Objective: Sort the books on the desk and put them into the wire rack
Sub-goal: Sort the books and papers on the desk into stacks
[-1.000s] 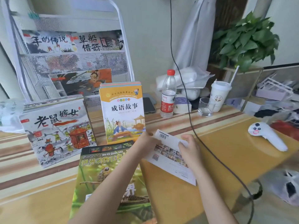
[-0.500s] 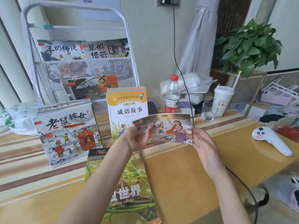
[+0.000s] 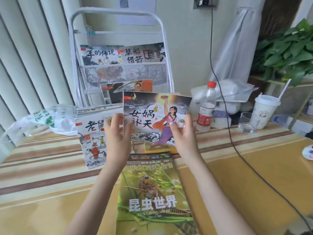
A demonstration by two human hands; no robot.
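I hold a thin picture book (image 3: 152, 114) upright above the desk, cover facing me, showing a woman in purple. My left hand (image 3: 116, 133) pinches its left edge and my right hand (image 3: 183, 134) grips its right lower edge. Behind it stands the white wire rack (image 3: 118, 72), with two books (image 3: 122, 54) in an upper tier and an orange one (image 3: 127, 86) lower down. A white mouse-wedding book (image 3: 91, 138) leans on a pile at the left. A green insect book (image 3: 152, 192) lies flat under my arms. A yellow book is mostly hidden behind the held one.
A water bottle (image 3: 205, 107), a glass (image 3: 246, 122) and a lidded cup with a straw (image 3: 264, 111) stand at the right. A black cable (image 3: 237, 150) runs down across the desk. A plastic bag (image 3: 44, 117) lies at the left, a plant (image 3: 288, 51) at the far right.
The thin book went from lying back-up on the desk to being turned over and lifted upright in both hands, now higher and closer to the rack. The view tilted up.
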